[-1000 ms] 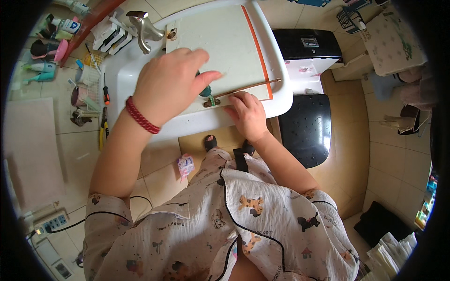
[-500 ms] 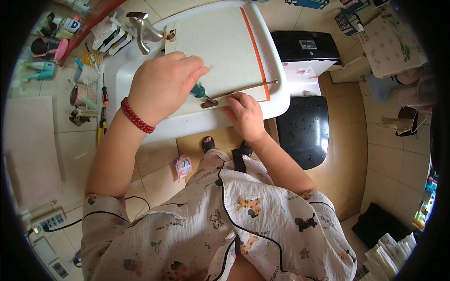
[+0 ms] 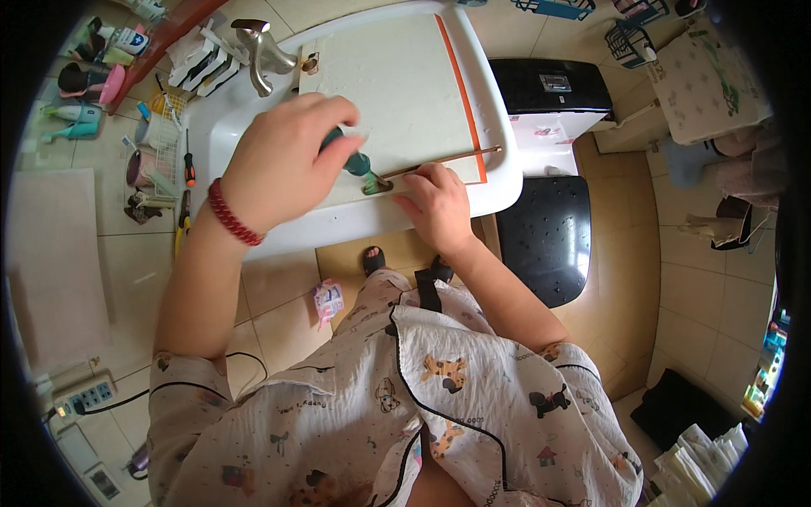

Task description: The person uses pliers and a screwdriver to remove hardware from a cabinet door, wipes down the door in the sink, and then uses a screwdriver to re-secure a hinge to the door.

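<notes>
My left hand [image 3: 296,156], with a red beaded bracelet at the wrist, is closed around a dark green tool [image 3: 356,163] that looks like a screwdriver. Motion blurs its fingertips. The tool's tip meets the left end of a thin copper-coloured rod [image 3: 460,155], at a small flat end piece [image 3: 378,188]. Close by on the right, my right hand [image 3: 439,207] pinches the rod with bent fingers and holds it down. Beneath the rod is a pale board [image 3: 389,93] with an orange strip along its right side, lying across the white sink [image 3: 498,198].
A metal faucet [image 3: 263,55] rises behind my left hand. An orange-black screwdriver [image 3: 189,169] and yellow-handled pliers [image 3: 183,224] lie at the sink's left. A black lid [image 3: 545,241] with water drops is at the right. A pink-white packet [image 3: 329,300] is on the tiled floor.
My left hand has turned and shifted slightly left, baring more of the green tool. My right hand has slid a little left and still pins the rod.
</notes>
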A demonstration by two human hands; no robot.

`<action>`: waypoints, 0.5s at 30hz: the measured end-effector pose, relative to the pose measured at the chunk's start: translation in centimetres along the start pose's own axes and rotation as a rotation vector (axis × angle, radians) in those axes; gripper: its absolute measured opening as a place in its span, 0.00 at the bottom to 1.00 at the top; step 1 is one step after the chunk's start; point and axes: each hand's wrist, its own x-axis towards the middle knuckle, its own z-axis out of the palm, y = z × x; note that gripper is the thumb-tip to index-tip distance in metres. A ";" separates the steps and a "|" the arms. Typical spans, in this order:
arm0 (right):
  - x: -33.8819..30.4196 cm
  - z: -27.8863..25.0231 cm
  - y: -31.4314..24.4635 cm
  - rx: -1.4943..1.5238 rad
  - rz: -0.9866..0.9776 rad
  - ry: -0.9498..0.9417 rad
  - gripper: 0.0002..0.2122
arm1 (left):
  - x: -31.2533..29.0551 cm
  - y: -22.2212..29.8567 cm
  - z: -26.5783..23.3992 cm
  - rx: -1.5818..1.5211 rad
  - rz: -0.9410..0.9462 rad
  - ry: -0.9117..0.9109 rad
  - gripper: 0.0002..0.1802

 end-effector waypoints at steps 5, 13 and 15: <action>1.1 0.2 -0.9 0.027 0.109 -0.131 0.09 | -0.6 -0.5 0.2 -0.100 0.010 0.068 0.12; 1.7 1.0 -1.4 0.063 0.197 -0.149 0.07 | -1.0 -0.6 0.7 -0.068 -0.040 0.102 0.12; 1.8 1.0 -1.3 0.071 0.210 -0.132 0.07 | -1.3 -0.9 0.3 -0.246 0.155 0.251 0.12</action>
